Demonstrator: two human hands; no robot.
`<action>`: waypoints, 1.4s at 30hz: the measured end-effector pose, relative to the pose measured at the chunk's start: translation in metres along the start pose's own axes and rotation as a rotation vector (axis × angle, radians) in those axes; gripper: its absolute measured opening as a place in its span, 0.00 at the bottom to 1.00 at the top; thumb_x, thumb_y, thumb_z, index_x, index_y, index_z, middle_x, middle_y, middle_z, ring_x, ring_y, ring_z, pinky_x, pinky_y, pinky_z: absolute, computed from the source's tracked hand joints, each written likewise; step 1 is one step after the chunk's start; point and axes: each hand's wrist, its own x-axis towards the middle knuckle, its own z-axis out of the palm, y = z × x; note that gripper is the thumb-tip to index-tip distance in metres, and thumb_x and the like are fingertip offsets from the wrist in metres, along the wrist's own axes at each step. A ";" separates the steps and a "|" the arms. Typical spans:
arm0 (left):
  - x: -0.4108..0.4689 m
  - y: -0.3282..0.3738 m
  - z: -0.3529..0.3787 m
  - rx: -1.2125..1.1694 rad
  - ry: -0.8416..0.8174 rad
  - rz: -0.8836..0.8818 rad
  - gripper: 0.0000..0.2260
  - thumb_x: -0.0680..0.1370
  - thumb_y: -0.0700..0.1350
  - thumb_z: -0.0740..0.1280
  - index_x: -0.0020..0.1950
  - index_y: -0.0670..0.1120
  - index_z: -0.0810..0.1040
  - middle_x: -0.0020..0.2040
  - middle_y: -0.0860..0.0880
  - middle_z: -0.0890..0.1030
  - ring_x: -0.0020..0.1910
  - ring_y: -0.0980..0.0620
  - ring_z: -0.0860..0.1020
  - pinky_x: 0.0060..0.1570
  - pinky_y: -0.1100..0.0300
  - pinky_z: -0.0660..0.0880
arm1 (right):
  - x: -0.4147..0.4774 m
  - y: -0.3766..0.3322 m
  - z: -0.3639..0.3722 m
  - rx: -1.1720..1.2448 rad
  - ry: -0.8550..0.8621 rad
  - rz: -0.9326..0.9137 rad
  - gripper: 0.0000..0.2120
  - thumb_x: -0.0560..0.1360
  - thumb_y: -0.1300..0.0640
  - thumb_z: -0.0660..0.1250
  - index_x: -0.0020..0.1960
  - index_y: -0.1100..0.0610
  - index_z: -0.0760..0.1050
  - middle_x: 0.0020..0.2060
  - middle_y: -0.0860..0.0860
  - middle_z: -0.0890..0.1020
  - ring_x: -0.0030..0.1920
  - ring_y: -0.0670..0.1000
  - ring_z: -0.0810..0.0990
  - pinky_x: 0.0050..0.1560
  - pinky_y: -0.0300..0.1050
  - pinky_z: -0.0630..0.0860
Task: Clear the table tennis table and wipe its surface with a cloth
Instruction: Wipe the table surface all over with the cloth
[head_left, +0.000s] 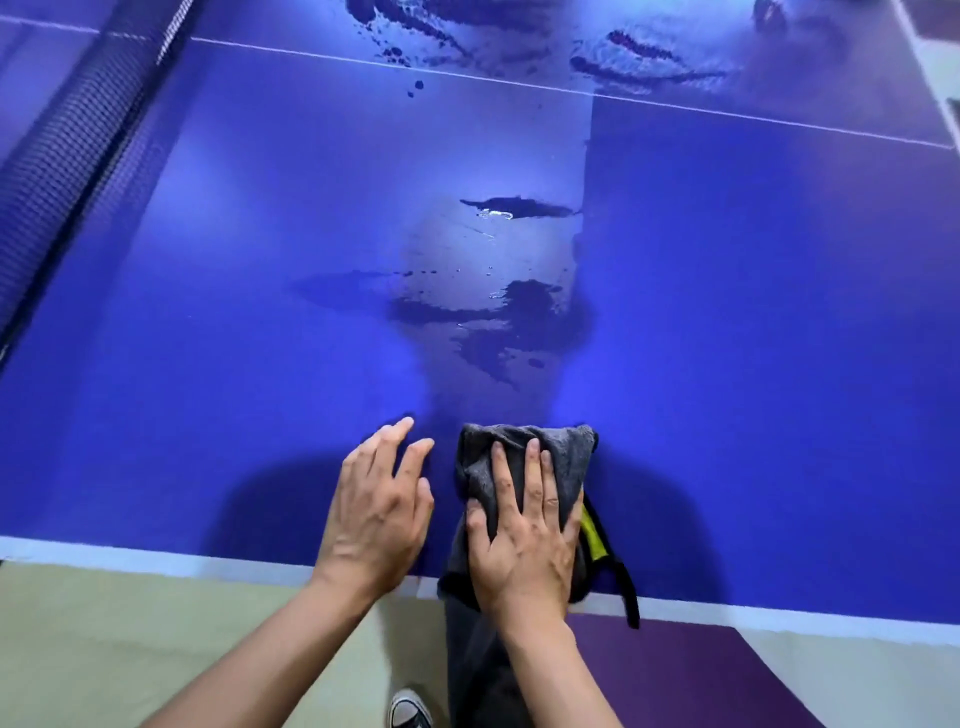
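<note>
The blue table tennis table (727, 322) fills the view. Its white-edged near side runs across the bottom. A dark grey cloth (561, 447) with a yellow-green tag lies bunched at the near edge, part of it hanging over. My right hand (524, 535) presses flat on the cloth, fingers straight and spread. My left hand (379, 509) rests on the bare surface just left of the cloth, with its fingers relaxed. Wet streaks (498, 317) mark the surface ahead of the cloth, and more wet patches (644, 57) lie beyond the white centre line.
The dark net (67, 150) runs diagonally along the upper left. Below the table edge I see beige floor (130, 639), a purple mat (691, 675), a grey trouser leg and a dark sneaker (410, 712).
</note>
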 end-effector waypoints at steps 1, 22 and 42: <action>0.018 -0.001 -0.003 0.016 0.002 0.003 0.21 0.79 0.47 0.55 0.65 0.42 0.79 0.70 0.39 0.74 0.67 0.38 0.75 0.65 0.44 0.72 | 0.025 -0.003 -0.001 0.021 -0.016 0.025 0.33 0.79 0.38 0.56 0.82 0.42 0.56 0.84 0.50 0.50 0.83 0.49 0.48 0.79 0.65 0.47; 0.392 -0.094 -0.020 0.111 0.149 -0.042 0.25 0.80 0.50 0.55 0.77 0.44 0.68 0.78 0.40 0.65 0.76 0.37 0.63 0.76 0.43 0.58 | 0.530 0.008 -0.003 0.010 -0.047 0.100 0.32 0.81 0.36 0.50 0.83 0.41 0.50 0.84 0.49 0.48 0.83 0.48 0.44 0.79 0.63 0.39; 0.389 -0.103 -0.017 0.022 0.110 -0.030 0.27 0.81 0.54 0.49 0.80 0.49 0.62 0.81 0.44 0.59 0.80 0.44 0.55 0.79 0.48 0.50 | 0.535 -0.027 -0.005 -0.007 -0.107 -0.079 0.28 0.83 0.41 0.52 0.82 0.38 0.54 0.83 0.48 0.51 0.82 0.46 0.46 0.80 0.62 0.41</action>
